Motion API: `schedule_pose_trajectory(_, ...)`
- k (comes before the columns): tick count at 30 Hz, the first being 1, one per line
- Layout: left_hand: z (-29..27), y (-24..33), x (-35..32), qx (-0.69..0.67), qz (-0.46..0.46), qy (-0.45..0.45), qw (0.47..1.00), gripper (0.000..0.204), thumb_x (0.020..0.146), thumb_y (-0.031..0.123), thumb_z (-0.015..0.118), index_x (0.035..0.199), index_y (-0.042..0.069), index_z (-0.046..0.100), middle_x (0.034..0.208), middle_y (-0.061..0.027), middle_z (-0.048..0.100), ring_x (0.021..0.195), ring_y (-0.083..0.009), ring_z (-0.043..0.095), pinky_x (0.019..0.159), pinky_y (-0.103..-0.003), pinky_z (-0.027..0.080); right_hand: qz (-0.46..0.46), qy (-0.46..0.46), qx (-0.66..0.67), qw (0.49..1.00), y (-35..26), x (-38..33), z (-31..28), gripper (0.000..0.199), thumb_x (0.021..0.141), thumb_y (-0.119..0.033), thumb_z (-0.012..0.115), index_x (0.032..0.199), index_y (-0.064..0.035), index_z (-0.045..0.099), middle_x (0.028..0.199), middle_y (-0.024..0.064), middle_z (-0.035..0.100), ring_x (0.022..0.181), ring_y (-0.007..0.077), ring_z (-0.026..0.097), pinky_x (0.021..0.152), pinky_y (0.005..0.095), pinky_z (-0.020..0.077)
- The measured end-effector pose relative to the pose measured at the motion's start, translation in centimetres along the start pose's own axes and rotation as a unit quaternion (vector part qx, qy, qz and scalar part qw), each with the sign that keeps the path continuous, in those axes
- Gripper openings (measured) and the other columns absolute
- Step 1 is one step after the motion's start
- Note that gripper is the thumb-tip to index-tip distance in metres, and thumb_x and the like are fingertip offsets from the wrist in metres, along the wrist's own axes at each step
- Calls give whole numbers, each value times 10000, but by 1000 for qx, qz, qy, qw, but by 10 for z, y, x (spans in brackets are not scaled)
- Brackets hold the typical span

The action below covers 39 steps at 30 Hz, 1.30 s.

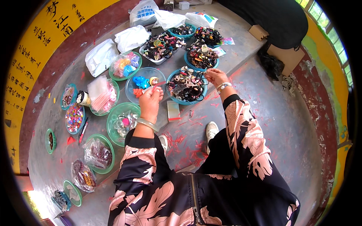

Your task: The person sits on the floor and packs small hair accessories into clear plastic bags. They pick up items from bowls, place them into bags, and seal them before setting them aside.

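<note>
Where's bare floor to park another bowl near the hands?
Free: the grey floor right of the right hand, out to the cardboard boxes. A smaller gap lies between the flat card and the white shoe, though littered with red scraps. Crowded: everything left of and beyond the left hand, bowls and white bags nearly rim to rim.

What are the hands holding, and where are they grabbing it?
The left hand pinches a thin pink strip by its lower end. The right hand reaches over a teal bowl of hair accessories; whether it holds anything cannot be told.
</note>
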<state>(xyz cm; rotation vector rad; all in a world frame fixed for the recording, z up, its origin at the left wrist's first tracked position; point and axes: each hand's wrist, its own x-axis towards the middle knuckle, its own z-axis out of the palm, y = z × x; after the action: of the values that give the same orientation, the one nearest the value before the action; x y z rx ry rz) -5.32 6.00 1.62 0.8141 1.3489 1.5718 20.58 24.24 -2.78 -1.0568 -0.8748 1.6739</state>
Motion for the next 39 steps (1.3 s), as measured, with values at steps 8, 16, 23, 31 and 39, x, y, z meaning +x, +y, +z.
schedule_pose_trajectory(8, 0, -3, 1, 3, -10, -2, 1000, 205, 879, 155, 536, 984, -13, 589, 886, -61, 626, 772, -103, 607, 672, -203, 493, 24, 47, -266, 963, -2, -9, 26, 172, 760, -162, 675, 760, -8, 601, 632, 23, 554, 492, 102, 513, 465, 234, 454)
schedule_pose_trajectory(16, 0, 2, -1, 2, -7, -1, 1000, 208, 880, 157, 535, 988, -12, 591, 878, -62, 627, 776, -112, 610, 685, -209, 493, 80, -17, -83, 993, -12, -11, 28, 186, 771, -234, 683, 741, -93, 565, 631, -17, 540, 554, 86, 523, 511, 239, 446)
schedule_pose_trajectory(23, 9, 28, -14, -57, -14, -128, 990, 199, 875, 117, 504, 987, -14, 603, 953, -43, 617, 807, -82, 581, 696, -206, 476, 83, -147, -82, 982, -26, -37, 59, 143, 767, -206, 684, 771, -89, 602, 701, -15, 570, 639, 83, 540, 581, 220, 433)
schedule_pose_trajectory(31, 3, 45, -22, 21, 1, -253, 967, 225, 861, 109, 528, 1052, 11, 595, 977, -39, 627, 818, -65, 543, 610, -192, 411, 36, -223, -175, 958, -37, -90, 98, 127, 759, -180, 687, 758, -72, 621, 730, 6, 612, 653, 79, 545, 608, 205, 416)
schedule_pose_trajectory(39, 2, 38, -21, -180, -122, -245, 945, 239, 851, 104, 541, 1056, -13, 574, 977, -91, 630, 863, -141, 602, 645, -213, 457, 63, -129, 11, 990, -19, -123, 109, 172, 777, -89, 647, 926, -9, 611, 806, 48, 618, 676, 118, 563, 620, 232, 470)
